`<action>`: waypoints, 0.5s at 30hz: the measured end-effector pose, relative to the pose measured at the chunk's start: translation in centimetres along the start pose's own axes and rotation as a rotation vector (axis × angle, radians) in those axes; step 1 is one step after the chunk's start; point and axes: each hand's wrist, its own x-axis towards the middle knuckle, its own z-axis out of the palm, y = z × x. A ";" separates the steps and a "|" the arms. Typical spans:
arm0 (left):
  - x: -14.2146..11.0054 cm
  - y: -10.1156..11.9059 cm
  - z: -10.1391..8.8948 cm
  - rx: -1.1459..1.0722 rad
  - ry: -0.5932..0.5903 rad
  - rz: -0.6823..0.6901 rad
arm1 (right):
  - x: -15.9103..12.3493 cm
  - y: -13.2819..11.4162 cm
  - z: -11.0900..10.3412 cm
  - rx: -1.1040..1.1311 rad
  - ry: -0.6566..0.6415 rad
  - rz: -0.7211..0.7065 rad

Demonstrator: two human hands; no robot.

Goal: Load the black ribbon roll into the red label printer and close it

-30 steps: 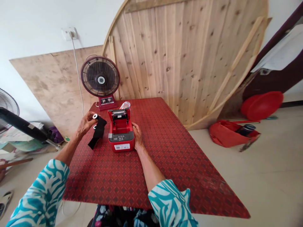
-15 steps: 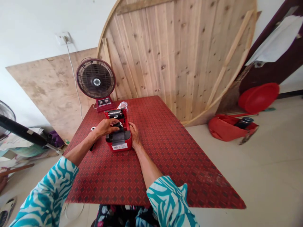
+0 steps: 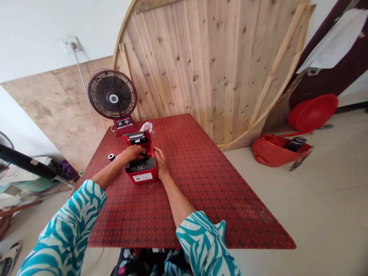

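Note:
A small red and black label printer (image 3: 142, 172) stands on the table with its lid (image 3: 137, 137) raised. My left hand (image 3: 134, 152) reaches into its open compartment, fingers curled down around a black roll that they mostly hide. Against the printer's right side, my right hand (image 3: 161, 160) is closed round the edge of the casing. Left of the printer, partly behind my left forearm, rests another black roll with a white end (image 3: 111, 157). A clear plastic bottle or cup (image 3: 147, 127) lies behind the lid.
A dark red table fan (image 3: 113, 99) stands at the back left of the red patterned table (image 3: 218, 199). A large round wooden panel (image 3: 201, 69) leans on the wall behind. On the floor to the right are a red bag (image 3: 267, 153) and a red basin (image 3: 313, 112).
My left hand has moved deeper into the compartment with the roll. The black strip that lay over the printer's front is gone from there, showing its buttons. My right hand keeps its hold.

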 end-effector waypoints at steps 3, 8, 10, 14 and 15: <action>-2.3 0.0 -0.5 -0.219 0.105 0.062 | 0.0 0.1 -0.1 0.010 -0.008 0.009; -7.9 1.2 -0.4 -0.368 0.301 -0.015 | 0.2 0.5 -0.1 0.031 -0.013 0.024; -9.1 1.7 0.1 -0.370 0.306 0.002 | 0.2 0.5 -0.2 0.034 -0.013 0.019; -9.2 2.0 1.3 -0.329 0.386 0.045 | 0.2 0.5 -0.2 0.034 -0.011 0.023; -9.0 2.1 1.5 -0.309 0.412 0.051 | 0.1 0.5 -0.2 0.033 -0.010 0.022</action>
